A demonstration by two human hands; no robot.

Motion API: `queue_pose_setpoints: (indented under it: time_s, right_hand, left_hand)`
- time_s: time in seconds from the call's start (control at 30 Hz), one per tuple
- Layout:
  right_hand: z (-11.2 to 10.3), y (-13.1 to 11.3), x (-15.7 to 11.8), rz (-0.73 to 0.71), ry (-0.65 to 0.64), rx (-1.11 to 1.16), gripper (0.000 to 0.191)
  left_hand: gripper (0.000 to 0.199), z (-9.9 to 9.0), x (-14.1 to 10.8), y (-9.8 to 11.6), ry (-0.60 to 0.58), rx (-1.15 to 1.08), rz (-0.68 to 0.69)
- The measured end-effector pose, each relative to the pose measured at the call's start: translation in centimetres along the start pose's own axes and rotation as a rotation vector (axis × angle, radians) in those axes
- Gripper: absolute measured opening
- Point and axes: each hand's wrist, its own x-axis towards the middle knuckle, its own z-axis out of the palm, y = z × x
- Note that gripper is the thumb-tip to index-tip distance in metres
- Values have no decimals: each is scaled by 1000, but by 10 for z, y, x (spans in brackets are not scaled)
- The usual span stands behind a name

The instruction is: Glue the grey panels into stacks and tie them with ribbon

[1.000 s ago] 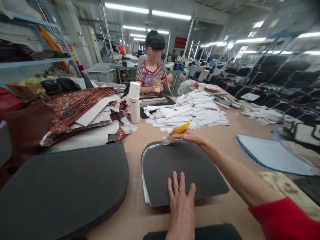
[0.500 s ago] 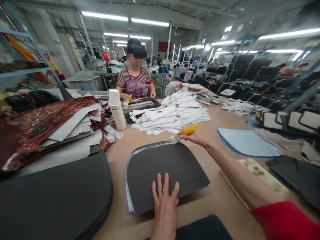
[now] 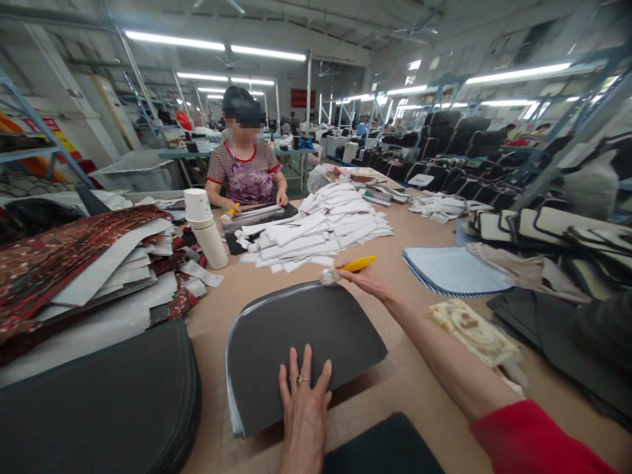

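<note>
A stack of dark grey curved panels (image 3: 306, 322) lies on the brown tabletop, its left and upper-left edge coated whitish. Flat on the lower part of the top panel rests my left hand (image 3: 303, 401), fingers spread, a ring on one of them. My right hand (image 3: 358, 276) is closed around a paintbrush (image 3: 359, 264) with a yellow handle. The brush's whitish bristles touch the far edge of the stack. Below, partly cut off by the frame, another dark panel (image 3: 385, 447) lies near my left wrist.
A larger dark panel stack (image 3: 99, 395) fills the lower left. Behind it are red patterned pieces (image 3: 89, 257) and stacked white cups (image 3: 205, 230). White strips (image 3: 326, 224) lie ahead, striped cloth (image 3: 454, 270) and a stained pale block (image 3: 474, 332) to the right. A co-worker (image 3: 244, 164) holds another yellow brush.
The view has turned to the right, so everything sits further left. My right hand still holds the brush at the far edge, and my left hand stays on the panel.
</note>
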Motion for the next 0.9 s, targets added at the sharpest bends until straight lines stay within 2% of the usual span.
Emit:
queue_pose_setpoints:
  time_s: [0.07,0.2,0.3,0.5,0.63,0.9]
  right_hand:
    - [2,5,-1,-2,29,11,39]
    - [-8,14,-9,7,121,1,41]
    - [-14,19,-18,-2,186,-4,41]
    - [-14,22,-45,-8,296,-40,32]
    - [-14,20,-65,-1,328,-95,26]
    - [-19,14,-103,50,378,-180,24]
  left_hand:
    - [48,2,0,-2,21,6,15]
    - [46,18,-2,-4,116,-3,8]
    - [49,24,-2,-5,126,-1,0]
    - [57,1,2,-3,-5,60,50]
    - [51,-13,8,5,-78,76,9]
    - [48,-21,12,9,-164,42,-44]
